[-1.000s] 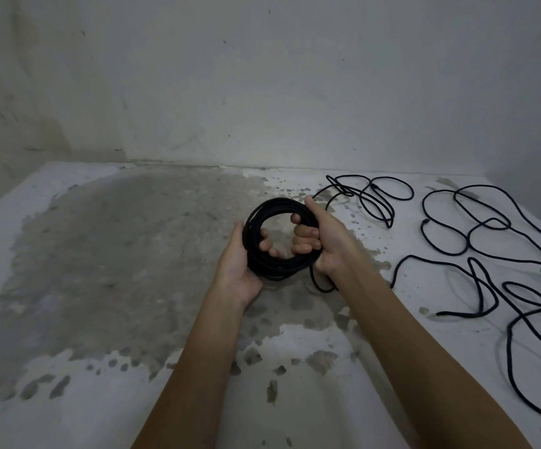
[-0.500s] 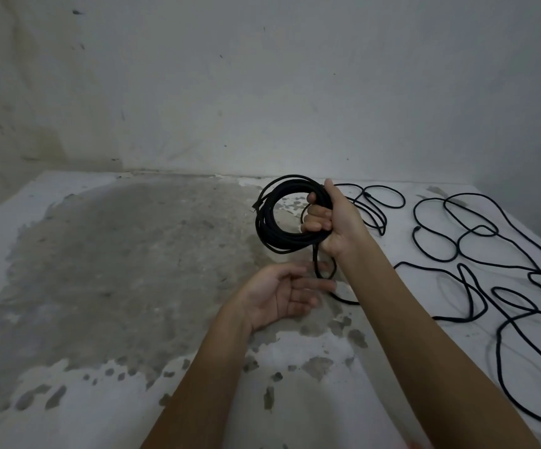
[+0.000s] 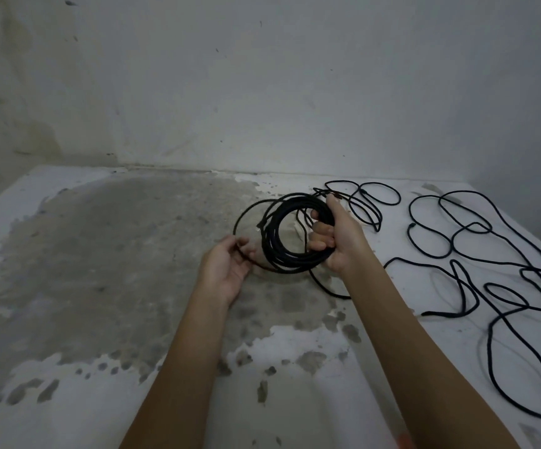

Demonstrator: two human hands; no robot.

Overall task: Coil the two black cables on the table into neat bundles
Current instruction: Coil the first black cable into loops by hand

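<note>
A black cable coil (image 3: 274, 244) of several turns hangs above the table's middle, gripped on its right side by my right hand (image 3: 339, 239). One wider strand loops out to the left, and my left hand (image 3: 230, 265), palm up, holds that strand in its fingers. The same cable trails off behind the coil in thin loose loops (image 3: 364, 202) on the table. A second, thicker black cable (image 3: 476, 257) lies uncoiled in tangled loops across the right side of the table.
The table (image 3: 107, 260) is white with a large worn grey patch at its left and middle. A stained white wall (image 3: 262, 92) stands right behind it. The table's right edge runs close to the tangled cable.
My left hand rose from below the coil and took hold of a strand, drawing it out as a wider loop to the left. My right hand kept its grip on the coil.
</note>
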